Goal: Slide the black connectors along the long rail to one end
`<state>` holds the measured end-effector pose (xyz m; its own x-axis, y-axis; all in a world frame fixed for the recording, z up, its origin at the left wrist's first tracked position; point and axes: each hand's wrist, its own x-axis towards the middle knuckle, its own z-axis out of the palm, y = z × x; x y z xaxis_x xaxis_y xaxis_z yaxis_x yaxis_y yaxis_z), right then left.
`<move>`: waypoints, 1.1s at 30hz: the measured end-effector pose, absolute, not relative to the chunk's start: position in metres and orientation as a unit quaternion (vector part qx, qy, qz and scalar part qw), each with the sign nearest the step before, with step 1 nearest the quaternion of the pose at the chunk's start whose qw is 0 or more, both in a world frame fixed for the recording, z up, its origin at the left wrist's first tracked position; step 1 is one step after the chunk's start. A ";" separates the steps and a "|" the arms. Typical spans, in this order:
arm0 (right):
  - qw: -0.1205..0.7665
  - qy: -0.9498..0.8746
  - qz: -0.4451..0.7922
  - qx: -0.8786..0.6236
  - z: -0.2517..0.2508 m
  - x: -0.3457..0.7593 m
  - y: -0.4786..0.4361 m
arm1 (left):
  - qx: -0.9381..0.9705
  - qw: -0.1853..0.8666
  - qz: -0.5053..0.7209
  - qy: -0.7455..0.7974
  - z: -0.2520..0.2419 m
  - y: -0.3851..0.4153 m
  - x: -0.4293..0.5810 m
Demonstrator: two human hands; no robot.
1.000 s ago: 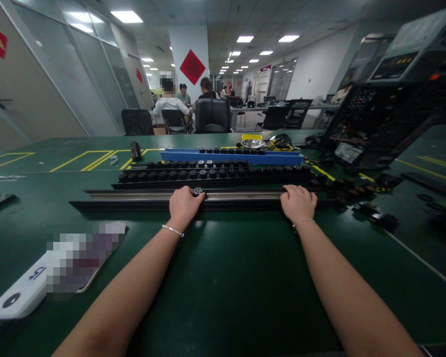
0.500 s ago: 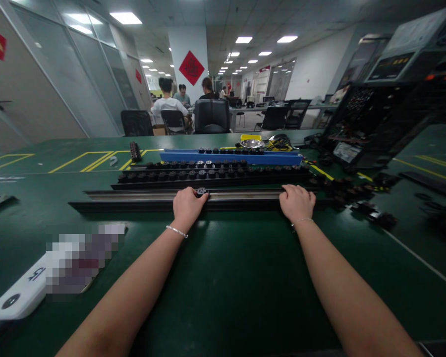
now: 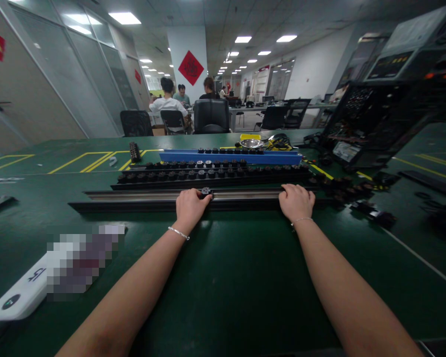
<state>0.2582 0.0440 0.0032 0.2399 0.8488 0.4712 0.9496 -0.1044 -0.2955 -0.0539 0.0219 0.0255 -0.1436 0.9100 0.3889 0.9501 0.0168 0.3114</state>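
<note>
A long black rail [image 3: 245, 195] with a shiny metal channel lies crosswise on the green table. My left hand [image 3: 191, 208] is closed at the rail, its thumb and fingers on a small round black part [image 3: 206, 191] that sits in the channel. Farther right, my right hand [image 3: 296, 202] is wrapped over the rail, with its fingertips on the far edge. Just behind it lies another black rail [image 3: 156, 177], carrying a row of similar round black parts.
A blue rail [image 3: 230, 157] with black parts lies farther back. Behind it are a metal bowl [image 3: 251, 144] and cables. Loose black parts [image 3: 371, 213] lie at right, below an open computer case [image 3: 364, 119]. A white device [image 3: 18, 295] rests at front left. People sit beyond.
My left hand has slid slightly right along the rail, and the round black part has moved with it. My right hand has stayed almost in place.
</note>
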 end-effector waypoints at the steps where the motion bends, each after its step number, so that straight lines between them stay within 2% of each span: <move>1: 0.275 -0.610 -0.091 -0.737 0.003 0.258 0.044 | -0.656 0.038 -0.258 -0.708 0.026 0.021 -0.053; 33: 0.299 -0.607 -0.113 -0.727 0.000 0.250 0.038 | -0.710 0.010 -0.259 -0.655 0.019 0.015 -0.048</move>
<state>0.2503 0.0377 0.0003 0.2366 0.8160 0.5274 0.9508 -0.0827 -0.2986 -0.0481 0.0152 0.0186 0.0076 0.9243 0.3817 0.9348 -0.1421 0.3254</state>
